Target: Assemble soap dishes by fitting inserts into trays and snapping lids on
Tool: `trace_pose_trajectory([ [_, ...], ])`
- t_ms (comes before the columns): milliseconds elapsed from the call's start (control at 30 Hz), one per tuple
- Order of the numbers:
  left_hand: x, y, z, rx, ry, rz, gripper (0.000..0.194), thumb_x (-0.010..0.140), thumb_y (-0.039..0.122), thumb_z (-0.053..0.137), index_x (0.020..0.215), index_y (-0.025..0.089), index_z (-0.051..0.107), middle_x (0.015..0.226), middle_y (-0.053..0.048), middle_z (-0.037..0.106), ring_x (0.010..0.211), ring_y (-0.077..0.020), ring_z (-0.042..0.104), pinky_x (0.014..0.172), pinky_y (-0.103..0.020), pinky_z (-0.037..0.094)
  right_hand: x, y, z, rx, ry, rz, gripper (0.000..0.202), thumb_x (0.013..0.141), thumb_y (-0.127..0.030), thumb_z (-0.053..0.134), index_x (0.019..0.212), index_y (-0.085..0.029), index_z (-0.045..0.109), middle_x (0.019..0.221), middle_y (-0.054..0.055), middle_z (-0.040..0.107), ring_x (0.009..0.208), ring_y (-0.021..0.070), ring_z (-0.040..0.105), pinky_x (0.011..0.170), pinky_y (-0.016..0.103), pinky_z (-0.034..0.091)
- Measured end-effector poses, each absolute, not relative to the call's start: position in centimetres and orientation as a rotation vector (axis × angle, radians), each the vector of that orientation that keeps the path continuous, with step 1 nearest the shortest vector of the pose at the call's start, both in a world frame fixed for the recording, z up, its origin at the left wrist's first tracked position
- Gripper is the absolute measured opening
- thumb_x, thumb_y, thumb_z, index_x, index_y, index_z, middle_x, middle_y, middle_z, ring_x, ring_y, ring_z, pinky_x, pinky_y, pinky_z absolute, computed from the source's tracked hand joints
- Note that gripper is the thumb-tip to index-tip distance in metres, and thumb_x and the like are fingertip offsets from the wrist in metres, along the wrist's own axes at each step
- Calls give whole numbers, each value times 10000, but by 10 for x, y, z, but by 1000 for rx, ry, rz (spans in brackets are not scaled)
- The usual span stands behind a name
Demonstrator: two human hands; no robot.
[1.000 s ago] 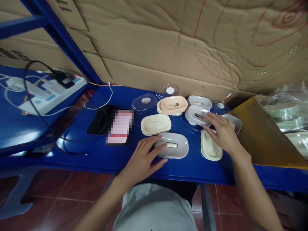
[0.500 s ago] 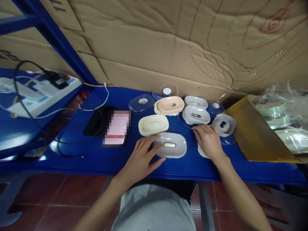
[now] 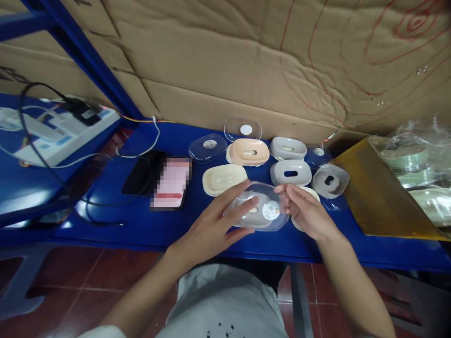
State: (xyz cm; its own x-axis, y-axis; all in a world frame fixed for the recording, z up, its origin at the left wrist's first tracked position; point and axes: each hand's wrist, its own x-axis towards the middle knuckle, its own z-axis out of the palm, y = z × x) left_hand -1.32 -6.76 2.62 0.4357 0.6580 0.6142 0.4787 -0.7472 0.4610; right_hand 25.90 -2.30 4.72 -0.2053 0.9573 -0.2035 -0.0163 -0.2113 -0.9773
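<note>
My right hand (image 3: 306,213) pinches the right edge of a clear plastic lid (image 3: 280,197) with a round white sticker. The lid is over a grey oval soap dish tray (image 3: 259,218) with a slot in it, partly hidden by the lid and fingers. My left hand (image 3: 214,223) rests at the lid's left side, fingers spread and stretched across it. Beneath my right hand, a cream dish (image 3: 298,224) is mostly covered. A cream oval dish (image 3: 223,178) sits just behind my left hand.
Behind stand a peach dish (image 3: 248,145), grey dishes (image 3: 289,149) and clear lids (image 3: 207,148). At left are a phone (image 3: 171,185) and a power strip (image 3: 70,141) with cables. A cardboard box (image 3: 362,192) holding bagged green dishes stands at right, before a cardboard wall (image 3: 211,61).
My right hand has brought the clear lid leftward from beside the grey dishes to over the grey tray. A grey dish at the back has shifted slightly. My left hand stays near the tray.
</note>
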Motion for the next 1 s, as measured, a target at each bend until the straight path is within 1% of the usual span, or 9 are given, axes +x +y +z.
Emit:
trace_pose_trajectory([
  [100,-14,-67,24,2408,1025,1268,730,964,402,798,1606,279,473,1651,-158,501,1524,-306,531,1240,-512,517,255,-29,41,-1281,-1433,1293,485,1056,-646,555,1280,-257,738,992,45,676,764,161,648,670,319,579],
  [167,-17,-69,17,2318,1131,1278,739,933,439,824,1582,282,507,1635,-160,521,1507,-317,548,1242,-536,509,259,-35,38,-1275,-1689,927,460,1098,-577,515,1454,-315,641,1308,84,694,1089,226,709,939,414,609],
  [233,-19,-71,8,2247,1240,1224,742,930,472,822,1581,302,509,1629,-152,534,1496,-327,558,1236,-566,506,263,-42,35,-1216,-1991,648,500,1099,-508,556,1576,-364,525,1579,84,575,1429,286,575,1184,512,495],
  [300,-19,-73,0,2236,1302,1164,738,945,519,794,1589,314,498,1617,-150,553,1484,-335,568,1222,-591,508,265,-50,30,-1133,-2274,530,594,1084,-468,608,1645,-388,429,1711,79,450,1575,313,433,1261,566,420],
  [367,-19,-74,-6,2268,1333,1128,728,961,553,764,1588,304,492,1601,-161,571,1472,-340,578,1206,-599,515,264,-56,23,-1078,-2440,457,678,1077,-440,631,1690,-394,345,1752,85,394,1612,320,382,1260,592,423],
  [500,-18,-76,-12,2338,1346,1071,712,976,551,755,1582,286,495,1580,-178,589,1455,-348,594,1179,-590,533,259,-63,8,-1063,-2509,373,761,1080,-412,632,1731,-386,239,1723,88,450,1612,322,389,1238,618,455],
  [667,-23,-82,-11,2311,1288,993,755,1010,474,739,1658,287,400,1653,-182,514,1503,-328,560,1183,-550,552,260,-68,1,-1053,-2554,291,797,1069,-381,648,1743,-340,225,1711,102,469,1609,323,400,1226,593,491],
  [833,-31,-90,-9,2336,1226,864,917,976,391,799,1722,284,276,1723,-179,417,1568,-330,479,1209,-528,533,260,-73,2,-1011,-2595,194,813,1056,-358,667,1741,-356,231,1707,90,477,1597,336,420,1215,590,513],
  [1000,-36,-94,-12,2321,1223,921,836,968,362,806,1678,263,377,1682,-180,474,1526,-323,536,1185,-502,560,258,-73,8,-960,-2631,171,779,1062,-345,661,1734,-334,267,1691,77,501,1584,326,445,1223,567,522],
])
